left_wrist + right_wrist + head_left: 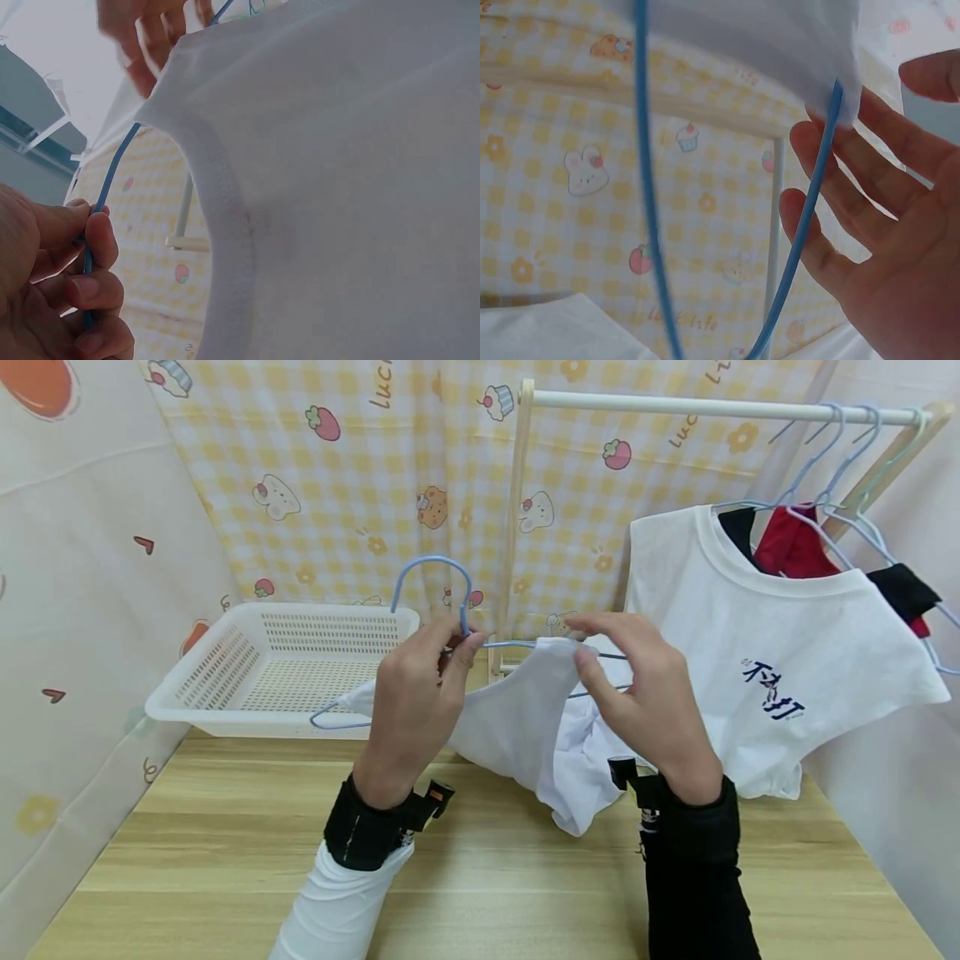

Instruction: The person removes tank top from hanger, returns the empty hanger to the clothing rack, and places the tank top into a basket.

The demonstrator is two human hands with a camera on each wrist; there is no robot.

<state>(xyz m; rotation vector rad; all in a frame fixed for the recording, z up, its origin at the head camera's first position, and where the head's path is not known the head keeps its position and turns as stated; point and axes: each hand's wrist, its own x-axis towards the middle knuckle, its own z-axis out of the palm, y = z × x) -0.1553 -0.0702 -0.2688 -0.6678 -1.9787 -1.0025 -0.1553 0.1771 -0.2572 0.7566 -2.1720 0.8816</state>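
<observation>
A blue clothes hanger point(464, 589) is held in front of me, its hook pointing up. My left hand point(420, 697) grips it just below the hook, thumb and fingers curled round the blue wire in the left wrist view. A white shirt point(513, 722) hangs from the hanger, its neckline point(225, 225) beside the left hand and its lower part drooping to the table. At the shirt's right shoulder is my right hand point(648, 693). Its fingers point(877, 161) are spread and loosely bent beside the hanger's end, with the thumb apart from them.
A white perforated basket point(172, 697) stands at the back left of the wooden table point(480, 902). On the right, a clothes rack point(675, 406) carries several hangers; a white printed shirt point(780, 635) hangs in front of black and red garments point(795, 547). A checked curtain point(337, 468) closes off the back.
</observation>
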